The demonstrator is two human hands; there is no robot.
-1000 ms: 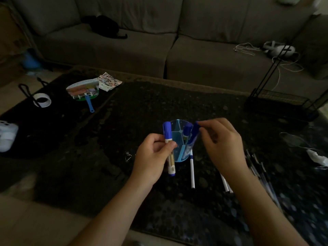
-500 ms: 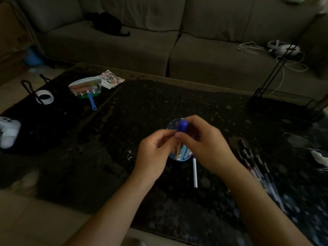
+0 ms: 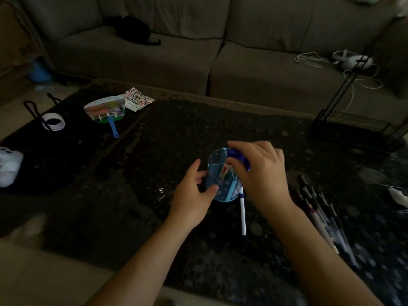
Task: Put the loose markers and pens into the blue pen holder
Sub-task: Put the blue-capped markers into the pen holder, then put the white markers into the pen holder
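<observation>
Nearest, one white pen (image 3: pixel 243 215) loose on dark tabletop (image 3: pixel 154 173). Blurred dark pens (image 3: pixel 320 215) at right, uncountable. Left hand (image 3: pixel 194 191) open, cupping blue pen holder (image 3: pixel 217 173). Right hand (image 3: pixel 260 173) pinching blue-capped markers (image 3: pixel 237 156) at its rim, count hidden by fingers.

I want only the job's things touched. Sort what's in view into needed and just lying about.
Needed: pen holder; marker in the right hand; white pen; dark pens; left hand.

Lying about: hand fan; sticker sheet; tape roll; wire rack; headset.
</observation>
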